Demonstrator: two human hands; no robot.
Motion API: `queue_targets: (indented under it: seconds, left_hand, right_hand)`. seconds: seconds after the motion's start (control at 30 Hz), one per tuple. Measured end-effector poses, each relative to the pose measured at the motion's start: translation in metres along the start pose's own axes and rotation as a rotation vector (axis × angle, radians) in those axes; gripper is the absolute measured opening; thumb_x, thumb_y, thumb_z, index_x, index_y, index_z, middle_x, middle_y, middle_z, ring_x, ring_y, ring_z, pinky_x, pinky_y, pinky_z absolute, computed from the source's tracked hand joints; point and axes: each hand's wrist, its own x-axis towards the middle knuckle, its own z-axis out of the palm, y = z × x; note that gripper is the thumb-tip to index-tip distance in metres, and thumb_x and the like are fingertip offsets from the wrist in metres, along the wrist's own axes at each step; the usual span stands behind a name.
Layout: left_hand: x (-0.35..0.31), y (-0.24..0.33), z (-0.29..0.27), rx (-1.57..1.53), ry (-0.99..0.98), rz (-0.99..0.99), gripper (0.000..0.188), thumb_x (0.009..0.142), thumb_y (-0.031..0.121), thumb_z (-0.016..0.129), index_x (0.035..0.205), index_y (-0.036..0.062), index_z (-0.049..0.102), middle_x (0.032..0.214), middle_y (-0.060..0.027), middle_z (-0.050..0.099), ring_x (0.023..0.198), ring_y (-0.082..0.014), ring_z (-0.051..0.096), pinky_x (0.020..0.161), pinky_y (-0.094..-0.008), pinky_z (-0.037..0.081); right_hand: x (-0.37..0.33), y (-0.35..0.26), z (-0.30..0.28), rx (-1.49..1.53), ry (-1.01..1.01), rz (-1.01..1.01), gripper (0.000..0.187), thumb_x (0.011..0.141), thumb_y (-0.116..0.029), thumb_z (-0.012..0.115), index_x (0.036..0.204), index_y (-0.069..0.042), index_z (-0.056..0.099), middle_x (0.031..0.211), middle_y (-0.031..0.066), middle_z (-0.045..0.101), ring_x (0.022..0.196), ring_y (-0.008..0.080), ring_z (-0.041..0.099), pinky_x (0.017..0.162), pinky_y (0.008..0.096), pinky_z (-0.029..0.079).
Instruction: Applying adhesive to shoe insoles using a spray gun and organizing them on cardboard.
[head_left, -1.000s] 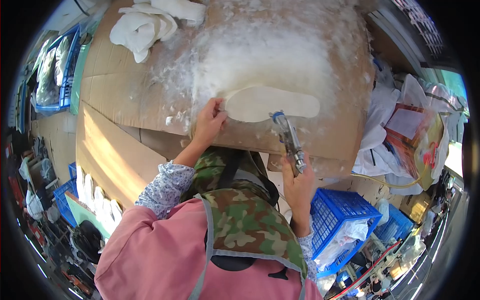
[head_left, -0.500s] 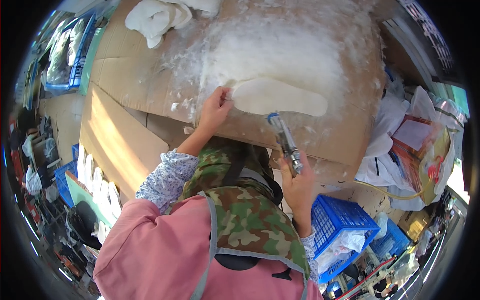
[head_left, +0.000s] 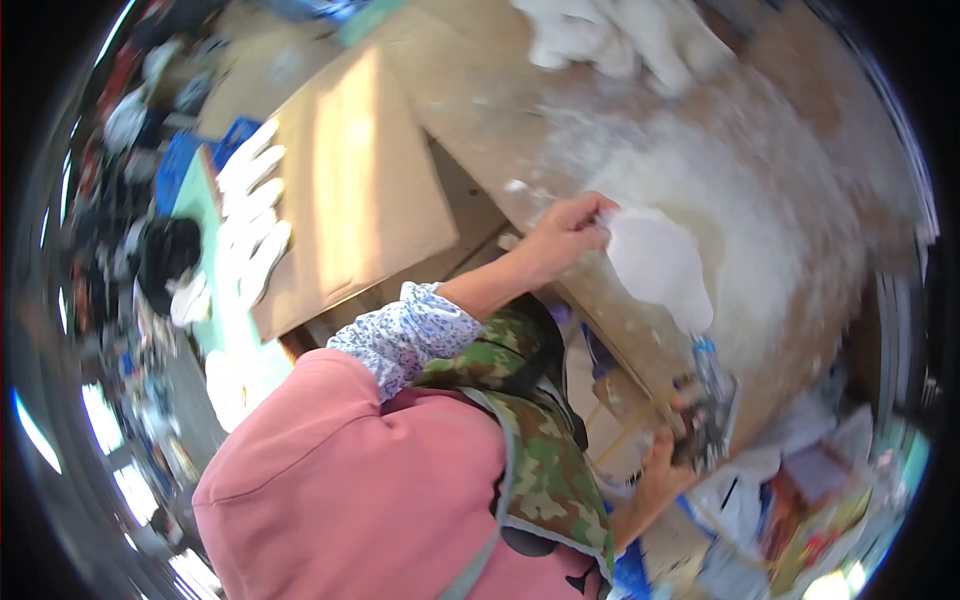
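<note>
Gloves [head_left: 250, 215], white, are lying in a row along the left edge of a green board, well off the left side of the work table [head_left: 480, 100]. A tan cardboard sheet [head_left: 355, 190] is lying beside them, overlapping the table's left edge.

The person's left hand [head_left: 562, 235] is reaching in over the near-left edge of the table, fingers curled narrow and pinching the left end of a flat white cut piece [head_left: 655, 265]. That piece is lying on the table surface, in the middle of a patch of white fluff and dust [head_left: 740, 190], tilted so its far end is pointing toward the near-right edge.

More white pieces [head_left: 620, 35] are piled at the table's far edge, well apart from the hand.

The right hand [head_left: 665, 465] is sitting just off the table's near-right edge, closed around the handle of a metal-bodied tool [head_left: 712, 405]. The tool's head is just beside the lower tip of the white piece; contact is too blurred to confirm.

Clutter of paper and packaging [head_left: 800, 490] is sitting past the right edge, blurred.
</note>
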Motion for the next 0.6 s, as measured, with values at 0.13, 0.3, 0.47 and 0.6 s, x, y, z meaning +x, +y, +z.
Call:
queue_targets:
  seconds: [0.13, 0.3, 0.47, 0.6]
  left_hand:
    - [-0.053, 0.014, -0.102, -0.154, 0.130, -0.012, 0.030, 0.085, 0.004, 0.055, 0.115, 0.0027, 0.053, 0.101, -0.0010, 0.055, 0.093, -0.0085, 0.052, 0.079, -0.0253, 0.045]
    - [-0.164, 0.002, -0.200, -0.276, 0.563, -0.016, 0.031, 0.086, 0.004, 0.052, 0.117, 0.0043, 0.050, 0.107, -0.0039, 0.056, 0.100, -0.0158, 0.057, 0.090, -0.0340, 0.049]
    - [-0.299, -0.019, -0.249, -0.268, 0.931, 0.063, 0.031, 0.085, 0.001, 0.052, 0.116, 0.0070, 0.052, 0.108, -0.0038, 0.056, 0.096, -0.0139, 0.059, 0.083, -0.0317, 0.054]
    - [-0.391, -0.037, -0.279, -0.254, 1.211, 0.049, 0.032, 0.085, -0.004, 0.051, 0.115, 0.0076, 0.054, 0.102, -0.0041, 0.057, 0.087, -0.0126, 0.059, 0.072, -0.0273, 0.056]
  right_hand:
    - [-0.009, -0.007, 0.034, 0.058, -0.088, 0.002, 0.049, 0.090, -0.009, 0.059, 0.135, -0.001, 0.042, 0.114, 0.0076, 0.059, 0.053, 0.0049, 0.037, 0.042, 0.0196, 0.029]
    - [-0.005, -0.036, 0.064, -0.073, -0.248, -0.017, 0.051, 0.091, -0.014, 0.060, 0.136, 0.001, 0.040, 0.113, 0.0074, 0.061, 0.050, 0.0049, 0.037, 0.040, 0.0201, 0.028]
    - [-0.010, -0.083, 0.053, -0.152, -0.394, -0.147, 0.053, 0.093, -0.020, 0.056, 0.135, 0.008, 0.038, 0.112, 0.0106, 0.063, 0.048, 0.0048, 0.036, 0.039, 0.0200, 0.027]
    - [-0.014, -0.111, 0.053, -0.284, -0.463, -0.148, 0.054, 0.094, -0.022, 0.054, 0.135, 0.009, 0.037, 0.113, 0.0113, 0.063, 0.045, 0.0039, 0.032, 0.038, 0.0196, 0.023]
